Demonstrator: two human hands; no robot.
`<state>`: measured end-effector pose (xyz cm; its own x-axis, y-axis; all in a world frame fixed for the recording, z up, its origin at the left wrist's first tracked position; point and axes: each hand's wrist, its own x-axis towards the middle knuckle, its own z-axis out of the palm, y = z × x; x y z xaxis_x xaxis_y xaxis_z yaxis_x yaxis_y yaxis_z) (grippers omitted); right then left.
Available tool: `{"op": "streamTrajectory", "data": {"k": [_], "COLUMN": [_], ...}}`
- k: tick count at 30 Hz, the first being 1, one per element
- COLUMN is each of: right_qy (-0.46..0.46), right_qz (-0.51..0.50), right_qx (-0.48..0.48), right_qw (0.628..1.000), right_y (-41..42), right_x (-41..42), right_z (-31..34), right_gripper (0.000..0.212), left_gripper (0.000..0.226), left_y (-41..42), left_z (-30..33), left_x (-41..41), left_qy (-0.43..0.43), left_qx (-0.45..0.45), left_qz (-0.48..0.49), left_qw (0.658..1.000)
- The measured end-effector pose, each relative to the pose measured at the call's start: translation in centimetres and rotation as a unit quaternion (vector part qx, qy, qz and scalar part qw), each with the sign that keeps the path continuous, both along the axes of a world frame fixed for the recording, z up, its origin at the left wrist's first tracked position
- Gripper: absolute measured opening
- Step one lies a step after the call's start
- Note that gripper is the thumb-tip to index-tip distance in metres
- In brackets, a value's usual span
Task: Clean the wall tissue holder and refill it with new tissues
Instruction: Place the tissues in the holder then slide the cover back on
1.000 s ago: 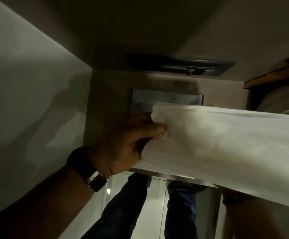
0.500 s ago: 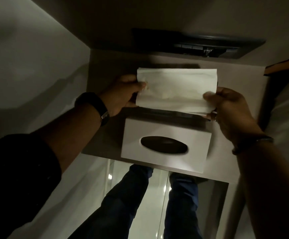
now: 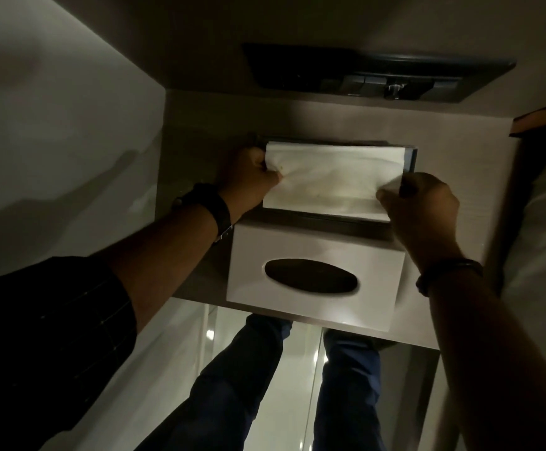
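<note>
Writing: none legible anywhere; the light is dim, and the holder cover and tissues carry no readable label or brand.
Tissue stack (image 3: 330,179): white folded pack, held flat against the open recess of the wall holder (image 3: 410,159), directly above the cover; its top edge meets the recess's upper rim.
Holder cover (image 3: 314,278): white front panel with a dark oval slot, hanging open below the recess, tilted toward the camera.
Left hand (image 3: 249,177): at the stack's left end, fingers curled together and pinching the tissue edge, thumb on the front face. A dark watch (image 3: 214,209) sits on the wrist, with a dark sleeve (image 3: 53,320) pushed up the forearm.
Right hand (image 3: 421,209): at the stack's lower right corner, fingers closed in a pinch on the tissue; a dark band (image 3: 447,271) on the wrist.
Above holder: dark recessed fitting (image 3: 379,76) with a small metal knob, set well above the recess.
Below holder: legs in dark trousers (image 3: 249,385) over a glossy pale floor.
Change from half a second ago: the stack stood upright and clear of the wall; now it lies lower, pressed into the recess, and both hands have moved in with it. The cover hangs as before.
</note>
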<state>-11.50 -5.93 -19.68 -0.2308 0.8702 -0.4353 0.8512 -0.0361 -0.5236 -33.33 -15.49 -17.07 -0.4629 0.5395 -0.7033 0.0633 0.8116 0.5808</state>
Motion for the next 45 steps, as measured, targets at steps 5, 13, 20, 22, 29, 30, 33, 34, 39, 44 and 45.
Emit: {"op": "streamTrajectory", "data": {"k": [5,13,20,22,29,30,33,34,39,44,45], "right_qy": [0.015,-0.128,-0.195,-0.207,-0.257,-0.222,-0.054,-0.017,0.028,-0.008,-0.015], "right_qz": [0.036,0.441,0.423,0.421,0.221,0.166,0.001,-0.049,-0.125,-0.134,-0.130], "right_qx": [0.121,0.107,0.115,0.116,0.025,0.000,-0.030,-0.029,-0.135,-0.171,-0.174], "right_qw": [0.992,0.882,0.877,0.876,0.940,0.961,0.998,0.998,0.983,0.976,0.976], "right_y": [-1.5,-0.5,0.0,-0.3,0.5,-0.2,-4.5,-6.3,-12.2,-12.3,-12.1], "right_x": [-0.1,-2.7,-1.6,-1.6,1.8,3.2,6.1,6.3,5.6,5.3,5.2], "right_z": [1.3,0.0,-2.8,-3.0,-1.2,-0.7,1.0,1.7,2.5,1.6,1.6], "right_gripper": [0.038,0.077,0.093,0.094,0.105,0.097,0.060,0.051,0.065,0.080,0.080], "left_gripper": [0.044,0.085,0.110,0.114,0.114,0.107,0.075,0.064,0.046,0.044,0.047], "left_y": [-1.0,-1.4,-0.3,-0.6,-3.5,-5.2,-10.4,-11.7,-14.0,-13.3,-13.2], "left_z": [-0.1,-3.4,-6.8,-7.1,-4.5,-4.1,-2.3,-1.6,-0.5,-1.5,-1.4], "left_x": [0.0,0.2,-1.5,-1.5,-4.0,-4.5,-3.1,-1.8,4.9,6.4,6.5], "left_qy": [0.181,0.318,0.367,0.373,0.341,0.329,0.204,0.152,-0.081,-0.064,-0.073], "left_qx": [0.024,0.072,0.058,0.061,0.036,0.007,-0.074,-0.073,-0.055,-0.054,-0.046], "left_qz": [-0.095,-0.551,-0.569,-0.571,-0.376,-0.306,-0.094,-0.035,0.114,0.156,0.151], "left_qw": [0.979,0.768,0.734,0.729,0.861,0.893,0.972,0.985,0.989,0.984,0.985]}}
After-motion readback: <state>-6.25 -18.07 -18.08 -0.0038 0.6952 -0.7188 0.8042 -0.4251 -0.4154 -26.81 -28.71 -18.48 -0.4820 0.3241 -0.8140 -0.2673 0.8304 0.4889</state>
